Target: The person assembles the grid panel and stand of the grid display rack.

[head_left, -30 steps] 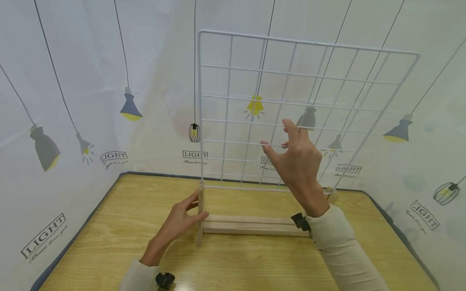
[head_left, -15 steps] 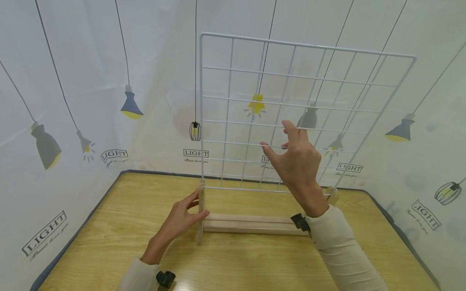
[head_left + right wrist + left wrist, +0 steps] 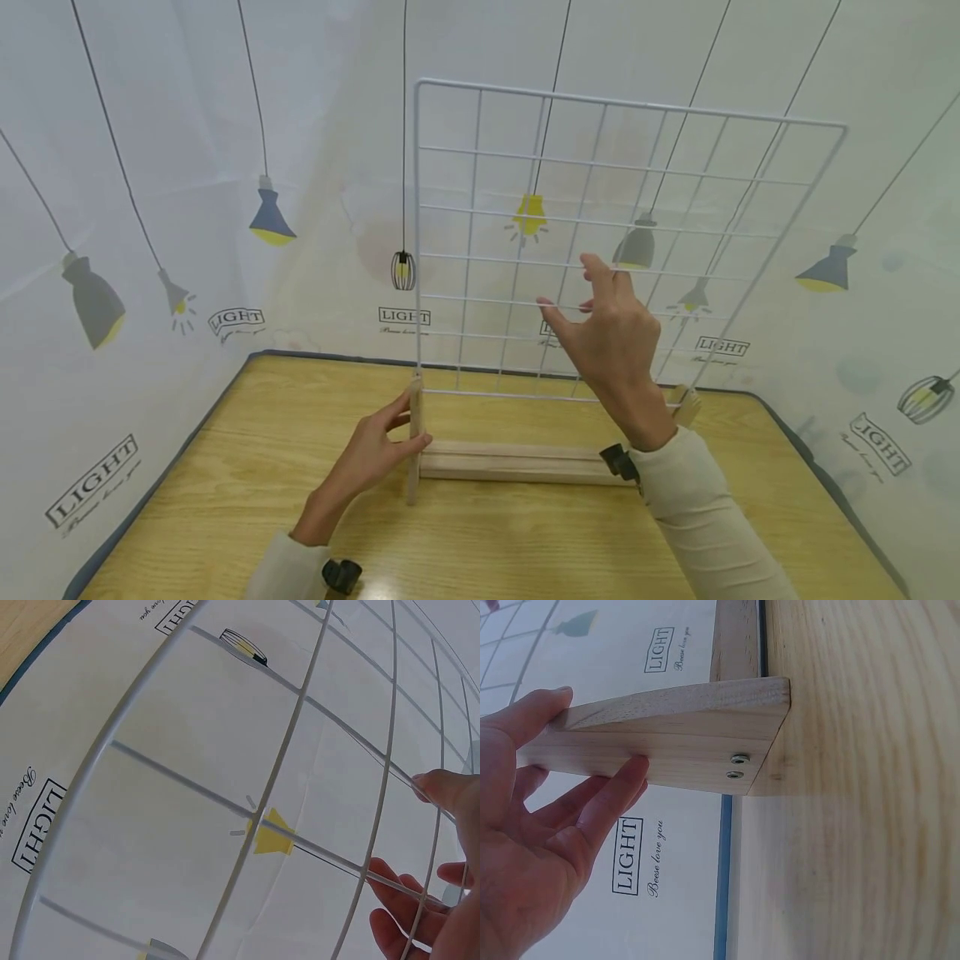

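A white wire grid panel (image 3: 525, 217) stands tilted above a pale wooden stand, its lower edge at the tops of the two side pieces. My right hand (image 3: 618, 342) holds the grid near its middle; in the right wrist view the thumb lies at one wire and the fingers (image 3: 405, 900) reach past others. My left hand (image 3: 371, 454) pinches the stand's left side board (image 3: 415, 442), thumb on one edge and fingers on its outer face. Two metal screw heads (image 3: 737, 766) show low on that board. The right side board (image 3: 686, 406) is partly hidden behind my right arm.
A wooden crossbar (image 3: 517, 463) joins the stand's sides low down. Everything rests on a wood-grain table (image 3: 480, 542) with a dark edge. White sheeting (image 3: 315, 125) printed with lamps and "LIGHT" labels surrounds the back and sides.
The grid's top edge has sunk a little, and my right hand has shifted slightly with it. My left hand stays on the side board.
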A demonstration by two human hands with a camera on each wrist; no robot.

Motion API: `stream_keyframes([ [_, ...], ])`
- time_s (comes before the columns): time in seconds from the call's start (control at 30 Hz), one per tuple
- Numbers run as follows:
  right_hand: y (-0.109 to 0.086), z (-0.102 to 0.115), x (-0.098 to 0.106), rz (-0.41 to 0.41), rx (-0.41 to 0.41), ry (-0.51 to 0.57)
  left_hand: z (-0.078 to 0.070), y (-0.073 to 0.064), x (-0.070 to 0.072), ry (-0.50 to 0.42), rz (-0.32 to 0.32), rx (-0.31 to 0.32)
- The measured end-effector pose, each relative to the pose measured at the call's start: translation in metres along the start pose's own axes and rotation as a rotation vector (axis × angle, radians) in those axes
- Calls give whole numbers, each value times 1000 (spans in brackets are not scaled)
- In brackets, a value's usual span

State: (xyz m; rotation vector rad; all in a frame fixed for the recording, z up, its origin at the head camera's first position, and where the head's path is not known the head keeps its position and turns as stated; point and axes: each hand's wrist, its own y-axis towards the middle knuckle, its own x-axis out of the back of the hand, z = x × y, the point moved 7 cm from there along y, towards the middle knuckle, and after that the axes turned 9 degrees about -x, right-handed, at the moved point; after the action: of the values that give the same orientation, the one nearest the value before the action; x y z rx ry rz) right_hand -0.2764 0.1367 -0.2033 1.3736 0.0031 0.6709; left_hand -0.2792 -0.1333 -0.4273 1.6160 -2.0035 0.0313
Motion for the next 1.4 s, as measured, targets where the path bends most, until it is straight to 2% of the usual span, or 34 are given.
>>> stream_keyframes([
  [0.97,-10,-4,-6,27,-10,-4,-1,1,0,11,4,-10],
  [1.4,-13,-5,-7,14,-1,-3,-3,1,-1,-14,14,0],
])
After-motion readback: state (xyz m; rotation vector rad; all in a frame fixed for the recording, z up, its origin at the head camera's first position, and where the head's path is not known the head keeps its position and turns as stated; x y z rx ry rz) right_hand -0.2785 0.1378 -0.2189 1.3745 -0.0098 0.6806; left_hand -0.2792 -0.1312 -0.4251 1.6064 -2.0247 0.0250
